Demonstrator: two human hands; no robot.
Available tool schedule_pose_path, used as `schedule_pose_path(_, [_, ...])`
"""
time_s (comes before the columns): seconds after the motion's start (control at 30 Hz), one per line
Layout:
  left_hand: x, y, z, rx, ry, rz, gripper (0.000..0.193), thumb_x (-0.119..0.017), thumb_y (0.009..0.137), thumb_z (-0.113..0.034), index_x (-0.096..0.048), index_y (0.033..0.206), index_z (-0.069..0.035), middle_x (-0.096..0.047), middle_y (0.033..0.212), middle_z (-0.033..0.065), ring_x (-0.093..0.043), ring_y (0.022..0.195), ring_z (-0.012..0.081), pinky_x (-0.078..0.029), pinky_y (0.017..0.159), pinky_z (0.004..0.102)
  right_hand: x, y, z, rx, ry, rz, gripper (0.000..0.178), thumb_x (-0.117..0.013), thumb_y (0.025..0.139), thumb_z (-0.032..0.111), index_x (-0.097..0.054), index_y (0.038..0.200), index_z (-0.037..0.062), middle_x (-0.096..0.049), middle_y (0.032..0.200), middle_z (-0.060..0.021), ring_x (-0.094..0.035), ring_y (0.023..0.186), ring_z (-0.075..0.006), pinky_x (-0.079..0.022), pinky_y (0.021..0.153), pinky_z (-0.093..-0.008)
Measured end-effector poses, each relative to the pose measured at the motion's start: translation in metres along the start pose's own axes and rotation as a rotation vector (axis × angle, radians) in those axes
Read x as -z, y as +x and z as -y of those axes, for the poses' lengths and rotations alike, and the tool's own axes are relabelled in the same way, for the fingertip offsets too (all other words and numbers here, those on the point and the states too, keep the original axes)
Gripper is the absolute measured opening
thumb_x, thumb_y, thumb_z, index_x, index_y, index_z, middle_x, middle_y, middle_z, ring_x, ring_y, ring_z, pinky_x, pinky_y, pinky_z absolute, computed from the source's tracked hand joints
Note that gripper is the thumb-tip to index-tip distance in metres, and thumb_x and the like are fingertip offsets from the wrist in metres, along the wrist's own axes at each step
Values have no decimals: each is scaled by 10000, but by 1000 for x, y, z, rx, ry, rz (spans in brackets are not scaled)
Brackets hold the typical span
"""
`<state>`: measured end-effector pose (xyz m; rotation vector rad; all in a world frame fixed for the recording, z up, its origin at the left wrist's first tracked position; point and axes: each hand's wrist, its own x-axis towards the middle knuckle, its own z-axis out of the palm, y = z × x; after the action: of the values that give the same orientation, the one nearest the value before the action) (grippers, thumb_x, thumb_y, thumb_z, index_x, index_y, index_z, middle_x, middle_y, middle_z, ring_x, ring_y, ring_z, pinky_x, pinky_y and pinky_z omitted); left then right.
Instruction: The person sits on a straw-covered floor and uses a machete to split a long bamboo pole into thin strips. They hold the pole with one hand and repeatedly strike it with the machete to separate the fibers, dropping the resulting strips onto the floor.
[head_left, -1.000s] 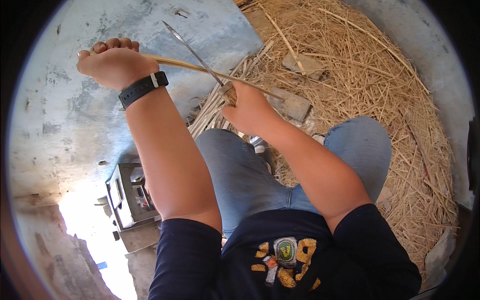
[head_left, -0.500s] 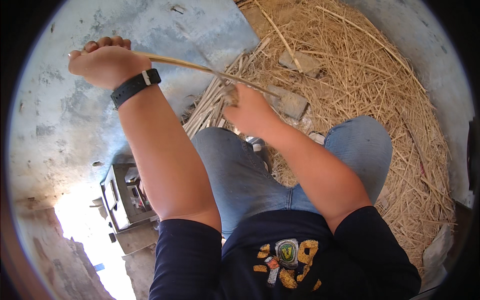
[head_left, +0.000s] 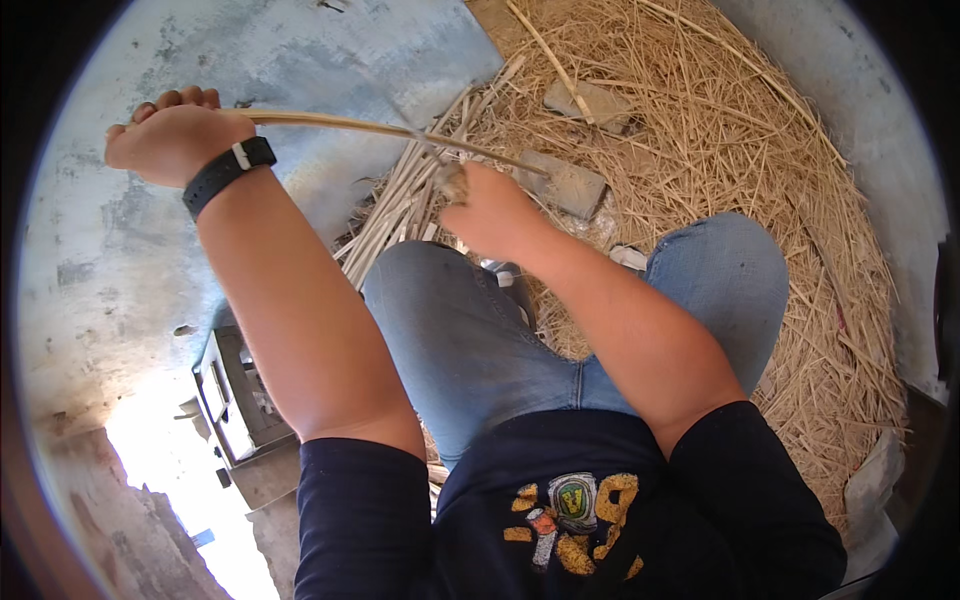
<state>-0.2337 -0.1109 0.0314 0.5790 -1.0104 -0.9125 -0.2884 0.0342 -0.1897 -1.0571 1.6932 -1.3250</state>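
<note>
High on the left, my left hand (head_left: 180,140) is closed around one end of a long, pale, bamboo-like strip (head_left: 330,121). The strip slants down to the right, its far end just above my right hand (head_left: 497,212). That hand is closed on a knife (head_left: 453,182); its wrapped grip shows at the thumb side. The thin, blurred blade points up and left and crosses the strip. How firmly blade and strip touch cannot be seen. Below them, a bundle of split strips (head_left: 395,205) lies beside my left knee.
Straw-like shavings (head_left: 740,130) cover the floor ahead and right, with two bricks (head_left: 570,185) among them. A pale blue wall (head_left: 290,60) rises at the left. A grey cabinet-like box (head_left: 235,400) stands lower left, near a bright opening. My bent knees flank the work.
My left hand has moved left and slightly up, drawing the strip along past the knife. The right hand has shifted only slightly left, still on the knife.
</note>
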Motion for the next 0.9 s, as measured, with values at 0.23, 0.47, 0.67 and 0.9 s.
schedule_pose_path(0.23, [-2,6,-6,23,-23,110,308,-268,918,-319,-325,687,-124,-299,598,29,-231,530,156,-209,510,309,3,18,-110,-564,-224,16,510,-650,826,142,-559,1306,-5,-641,1140,-257,-659,1039,-336,-534,883,-411])
schedule_pose_path(0.47, [10,36,9,52,-83,267,325,-261,897,-350,-333,677,-122,-302,587,33,-233,517,161,-228,510,302,-13,18,-59,-236,140,-11,456,-680,803,196,-556,1159,-60,-653,898,-179,-655,783,-274,-528,723,-406])
schedule_pose_path(0.67, [22,52,16,92,-94,261,330,-288,883,-376,-345,677,-125,-317,581,31,-262,510,164,-244,508,312,-18,13,-41,-161,120,-34,403,-675,786,181,-579,1109,-40,-660,924,-207,-661,843,-314,-526,773,-410])
schedule_pose_path(0.9, [54,63,16,99,-155,253,325,-288,878,-369,-357,665,-134,-313,567,14,-236,490,155,-221,494,311,-8,20,-32,-334,50,102,538,-658,801,186,-533,1250,-81,-665,1020,-250,-670,957,-341,-526,846,-394])
